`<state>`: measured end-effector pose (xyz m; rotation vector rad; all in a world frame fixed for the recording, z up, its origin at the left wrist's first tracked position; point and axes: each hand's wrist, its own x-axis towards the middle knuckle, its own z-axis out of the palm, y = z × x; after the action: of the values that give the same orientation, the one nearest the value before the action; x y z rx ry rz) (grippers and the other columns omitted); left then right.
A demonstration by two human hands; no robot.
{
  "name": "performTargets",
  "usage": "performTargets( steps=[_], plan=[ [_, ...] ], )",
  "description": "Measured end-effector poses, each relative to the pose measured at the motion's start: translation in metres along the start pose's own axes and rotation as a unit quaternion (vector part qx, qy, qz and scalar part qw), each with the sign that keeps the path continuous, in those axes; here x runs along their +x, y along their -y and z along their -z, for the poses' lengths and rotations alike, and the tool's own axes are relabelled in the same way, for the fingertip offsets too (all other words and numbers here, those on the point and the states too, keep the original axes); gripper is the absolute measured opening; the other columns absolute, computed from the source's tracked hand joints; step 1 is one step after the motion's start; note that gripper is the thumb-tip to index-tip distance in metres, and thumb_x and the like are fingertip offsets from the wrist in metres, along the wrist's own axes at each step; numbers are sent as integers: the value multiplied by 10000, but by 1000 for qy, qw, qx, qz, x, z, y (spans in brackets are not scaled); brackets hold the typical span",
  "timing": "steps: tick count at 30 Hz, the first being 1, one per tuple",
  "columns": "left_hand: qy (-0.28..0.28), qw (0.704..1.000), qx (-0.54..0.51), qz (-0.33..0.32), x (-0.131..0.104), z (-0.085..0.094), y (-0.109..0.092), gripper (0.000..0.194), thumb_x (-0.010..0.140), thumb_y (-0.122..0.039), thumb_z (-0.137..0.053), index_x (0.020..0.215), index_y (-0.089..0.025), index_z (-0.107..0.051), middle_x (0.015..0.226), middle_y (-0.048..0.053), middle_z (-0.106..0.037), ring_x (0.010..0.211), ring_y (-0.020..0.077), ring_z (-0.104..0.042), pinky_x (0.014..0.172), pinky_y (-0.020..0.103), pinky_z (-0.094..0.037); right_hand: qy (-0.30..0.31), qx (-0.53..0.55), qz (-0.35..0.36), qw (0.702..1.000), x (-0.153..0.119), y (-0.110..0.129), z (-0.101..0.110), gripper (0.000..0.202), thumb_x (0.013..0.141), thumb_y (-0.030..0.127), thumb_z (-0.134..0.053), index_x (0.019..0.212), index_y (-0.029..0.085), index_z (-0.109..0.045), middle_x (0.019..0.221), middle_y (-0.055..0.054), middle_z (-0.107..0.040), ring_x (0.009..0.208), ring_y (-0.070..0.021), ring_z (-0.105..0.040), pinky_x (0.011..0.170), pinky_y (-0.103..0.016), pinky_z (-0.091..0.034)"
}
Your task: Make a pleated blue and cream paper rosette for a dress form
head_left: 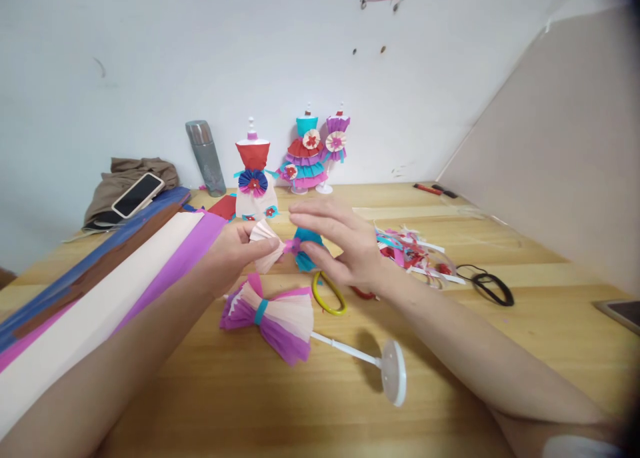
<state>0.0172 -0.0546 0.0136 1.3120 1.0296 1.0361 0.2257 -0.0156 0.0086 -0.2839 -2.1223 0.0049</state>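
A pleated cream paper fan is pinched between the thumb and fingers of my left hand. At its right edge shows a small pink paper piece, and beyond that a teal pleated paper; whether the three are joined I cannot tell. My right hand hovers over the teal paper, fingers stretched out and thumb apart, its thumb tip close to the pink piece. Below my hands a small dress stand lies on its side, wearing a purple and cream paper dress with a teal band.
Yellow scissor-like handles lie under my right hand. Paper scraps and a black cord are to the right. Crepe paper rolls fill the left side. Dressed stands, a flask and a phone stand or lie behind.
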Motion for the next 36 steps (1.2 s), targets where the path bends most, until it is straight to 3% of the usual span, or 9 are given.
performTargets(
  steps=[4, 8, 10, 15, 21, 27, 36],
  plan=[
    [-16, 997, 67, -25, 1, 4, -4, 294, 657, -407, -799, 734, -138, -711, 735, 57, -732, 725, 195, -649, 674, 286, -473, 45, 115, -196, 973, 3, 2, 3, 310, 884, 374, -567, 1134, 220, -668, 1070, -89, -717, 934, -232, -662, 828, -382, -518],
    [-44, 993, 103, -41, 1, 4, -11, 290, 621, -412, -796, 709, -149, -712, 720, 52, -738, 691, 194, -641, 638, 284, -468, 125, 214, -278, 928, 6, -2, 1, 260, 835, 427, -613, 831, 178, -687, 804, -50, -689, 741, -198, -631, 689, -318, -493],
    [-58, 989, 127, -48, 1, 4, -13, 281, 619, -410, -783, 695, -150, -710, 686, 42, -722, 652, 179, -618, 604, 275, -450, 141, 253, -293, 911, 5, -3, -2, 239, 818, 398, -621, 740, 173, -650, 711, -27, -645, 669, -173, -598, 645, -295, -473],
    [-52, 984, 162, -61, 2, 6, -15, 251, 631, -385, -755, 686, -145, -706, 641, 26, -686, 635, 160, -583, 592, 267, -437, 129, 338, -311, 879, 4, -3, -7, 151, 787, 312, -614, 760, 165, -629, 633, 8, -601, 577, -127, -538, 564, -253, -436],
    [9, 987, 161, -21, 2, 10, -17, 227, 629, -343, -751, 661, -134, -669, 619, 8, -653, 595, 133, -546, 570, 248, -397, 134, 355, -346, 858, 2, 1, -12, 164, 774, 278, -617, 660, 161, -603, 595, 2, -621, 546, -117, -550, 538, -235, -440],
    [69, 986, 152, 0, 0, 10, -14, 237, 657, -359, -739, 655, -146, -633, 608, 6, -635, 608, 157, -573, 575, 261, -420, 113, 387, -365, 839, 1, 3, -16, 139, 761, 280, -623, 688, 162, -618, 574, 27, -583, 525, -106, -533, 528, -233, -429],
    [-3, 996, 81, -22, 2, 6, -7, 271, 600, -366, -804, 613, -146, -647, 588, -4, -619, 549, 112, -508, 539, 234, -373, 103, 381, -389, 832, 5, 5, -14, 156, 725, 298, -617, 653, 160, -609, 532, 33, -550, 490, -92, -469, 487, -223, -377]
  ],
)
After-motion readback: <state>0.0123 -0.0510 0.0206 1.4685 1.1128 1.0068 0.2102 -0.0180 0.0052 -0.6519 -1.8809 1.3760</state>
